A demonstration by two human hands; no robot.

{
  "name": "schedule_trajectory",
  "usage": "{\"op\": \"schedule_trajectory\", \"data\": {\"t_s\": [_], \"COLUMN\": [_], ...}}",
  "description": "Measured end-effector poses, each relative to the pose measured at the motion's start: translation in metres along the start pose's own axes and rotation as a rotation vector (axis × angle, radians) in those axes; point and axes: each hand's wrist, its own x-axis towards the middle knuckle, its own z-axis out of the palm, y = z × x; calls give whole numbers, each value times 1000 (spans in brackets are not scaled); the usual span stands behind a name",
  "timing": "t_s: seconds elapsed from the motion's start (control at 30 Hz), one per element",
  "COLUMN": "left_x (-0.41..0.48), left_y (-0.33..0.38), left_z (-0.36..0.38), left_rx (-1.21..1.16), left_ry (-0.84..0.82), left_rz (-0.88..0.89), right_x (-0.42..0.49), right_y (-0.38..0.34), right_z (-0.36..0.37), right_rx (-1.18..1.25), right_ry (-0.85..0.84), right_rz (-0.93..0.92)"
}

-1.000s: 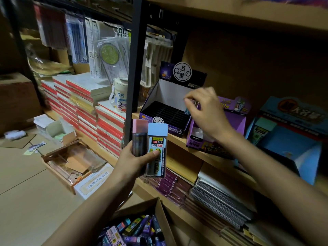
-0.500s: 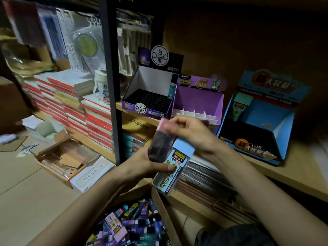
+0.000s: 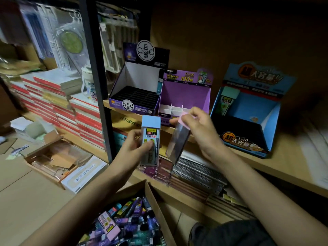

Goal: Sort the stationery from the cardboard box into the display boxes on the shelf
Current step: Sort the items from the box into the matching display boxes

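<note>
A person crouches before a wooden shelf (image 3: 287, 162), one slim lead case in each hand. The left hand (image 3: 132, 150) grips a blue-capped case (image 3: 151, 132) upright, with the fingers (image 3: 150, 144) wrapped around its lower half. The right hand (image 3: 202, 134) pinches a pink-capped case (image 3: 177, 141) by its cap. Its fingers (image 3: 189, 118) are clamped there, and the case's long axis hangs down, tilted slightly toward the left hand. Three display boxes stand in a row on the shelf. A dark purple box (image 3: 140, 75) sits beyond the left fingers, a lilac box (image 3: 186, 93) with white dividers just behind the right fingers, and a blue box (image 3: 248, 103) off to their outer side. The lilac box is nearest the right hand, so the pink-capped case probably goes there next. Below both wrists, one cardboard box (image 3: 152, 197) holds a heap of cases too many to count.
</note>
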Motion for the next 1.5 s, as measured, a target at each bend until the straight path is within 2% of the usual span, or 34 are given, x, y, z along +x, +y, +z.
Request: {"op": "schedule_trajectory", "data": {"t_s": [0.07, 0.17, 0.27, 0.37, 0.43, 0.5, 0.6, 0.67, 0.77, 0.83, 0.9, 1.03, 1.5], "left_x": [0, -2, -4, -1, 2, 6, 11, 15, 20, 24, 27, 31, 36], "left_y": [-2, -3, -2, 0, 3, 5, 6, 8, 11, 15, 18, 17, 1], "left_z": [6, 16, 24, 31, 37, 49, 69, 79, 89, 93, 96, 102, 117], "left_rx": [-17, -48, -108, -154, -180, -191, -176, -176, -136, -95, -84, -88, -44], "left_ry": [-23, -67, -73, -31, -32, -56, -79, -101, -134, -161, -172, -156, -183], "left_rz": [33, 85, 87, 46, 21, 14, 15, 11, 6, 21, 34, 31, 48], "right_x": [-4, -7, -5, -4, -3, -3, -1, 4, 19, 34, 48, 62, 70], "right_y": [5, 6, 3, -4, -7, -7, -8, -9, -9, -6, 0, 12, 28], "right_z": [16, 32, 34, 22, 9, -7, -48, -85, -140, -166, -179, -179, -191], "right_rx": [116, 331, 549, 703, 636, 471, 243, 195, 95, 7, -59, -165, -282], "right_ry": [27, 128, 30, -11, 35, 102, 271, 402, 584, 637, 633, 507, 325], "right_rz": [13, 153, 330, 349, 293, 187, -22, -117, -152, -137, -106, -89, -99]}}
